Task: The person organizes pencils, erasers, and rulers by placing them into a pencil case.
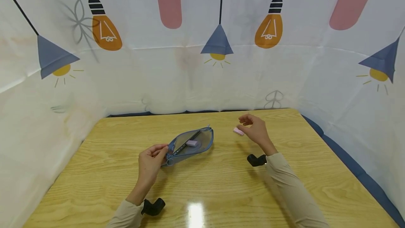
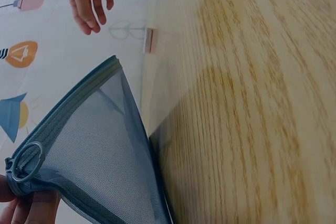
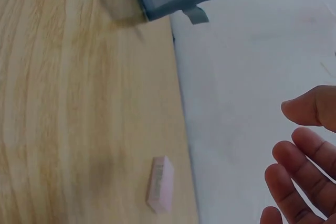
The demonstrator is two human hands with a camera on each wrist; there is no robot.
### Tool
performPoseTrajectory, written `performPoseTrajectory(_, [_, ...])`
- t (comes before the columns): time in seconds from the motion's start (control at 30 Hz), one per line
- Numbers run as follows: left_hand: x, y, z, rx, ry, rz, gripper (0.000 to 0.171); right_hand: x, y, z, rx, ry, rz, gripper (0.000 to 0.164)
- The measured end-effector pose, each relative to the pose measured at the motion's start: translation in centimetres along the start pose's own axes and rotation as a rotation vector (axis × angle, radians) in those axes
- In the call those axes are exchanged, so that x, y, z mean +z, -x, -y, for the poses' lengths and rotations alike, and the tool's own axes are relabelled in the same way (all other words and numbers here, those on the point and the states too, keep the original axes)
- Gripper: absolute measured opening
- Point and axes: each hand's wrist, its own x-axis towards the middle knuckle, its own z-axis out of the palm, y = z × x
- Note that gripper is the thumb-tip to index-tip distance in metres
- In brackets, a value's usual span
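My left hand [image 1: 151,161] pinches the near end of a blue mesh zip pouch [image 1: 177,158], beside its ring-shaped zipper pull [image 2: 29,162]. The pouch's mouth gapes upward. Inside it lie a dark, thin stick-like item [image 1: 186,143] and a pale pink block that looks like an eraser [image 1: 191,143]. A second pink eraser-like block [image 3: 160,184] rests on the table to the right of the pouch. Above that block hovers my right hand [image 1: 255,129], fingers loosely bent and thumb apart from them, with nothing between them in the right wrist view.
The wooden table [image 1: 205,185] runs back to a white curtain [image 1: 126,80] printed with lamps and bulbs. Dark blue cloth [image 1: 351,168] shows along the table's right edge. A black wrist mount [image 1: 256,160] sits at each wrist.
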Motion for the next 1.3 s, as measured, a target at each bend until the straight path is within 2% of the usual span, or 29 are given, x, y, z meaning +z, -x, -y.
performPoseTrajectory(0.17, [-0.2,-0.1,0.1,0.013,-0.021,-0.01,0.018,0.3,0.0,-1.0,0.055,-0.012,0.059,0.024])
performPoseTrajectory(0.33, [-0.3,-0.1,0.1,0.021,-0.02,-0.01,0.016,0.5,0.0,-1.8,0.07,0.01,0.08,0.024])
performPoseTrajectory(0.6, [-0.4,-0.2,0.2,0.018,-0.007,-0.008,0.018,0.6,-0.1,-2.8,0.139,0.036,0.133,0.03])
performPoseTrajectory(1.03, [-0.1,-0.3,0.2,0.004,0.0,-0.022,0.015,0.6,-0.2,-4.1,0.175,0.074,0.156,0.032])
performPoseTrajectory(1.3, [0.0,-0.1,0.1,-0.007,0.02,-0.011,0.02,1.0,-0.3,-4.9,0.194,0.06,0.16,0.031])
